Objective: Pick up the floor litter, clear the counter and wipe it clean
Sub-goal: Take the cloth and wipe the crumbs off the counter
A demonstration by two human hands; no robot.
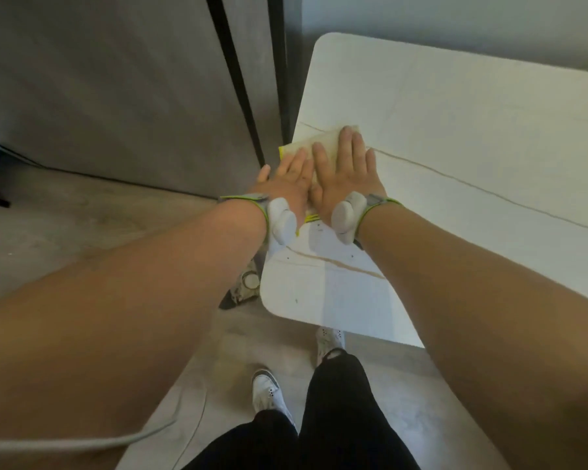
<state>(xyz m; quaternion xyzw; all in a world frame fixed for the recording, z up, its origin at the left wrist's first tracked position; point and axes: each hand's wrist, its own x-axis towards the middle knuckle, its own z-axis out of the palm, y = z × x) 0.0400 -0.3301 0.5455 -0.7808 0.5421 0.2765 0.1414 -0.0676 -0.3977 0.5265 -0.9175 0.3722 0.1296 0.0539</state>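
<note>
A folded yellowish cloth [319, 141] lies on the white counter [472, 137] near its left edge. My left hand [291, 183] and my right hand [345, 171] lie flat side by side on the cloth, fingers stretched out, pressing it down. Most of the cloth is hidden under the palms; a yellow-green edge shows at its left and under my wrists. Small dark specks dot the counter surface [319, 259] just below my hands.
A grey wall panel with a black vertical strip [238, 79] stands left of the counter. A crumpled patterned object [245, 286] lies on the grey floor by the counter's near corner. My feet in white shoes [267, 391] stand below. A grey cable [82, 444] crosses the lower left.
</note>
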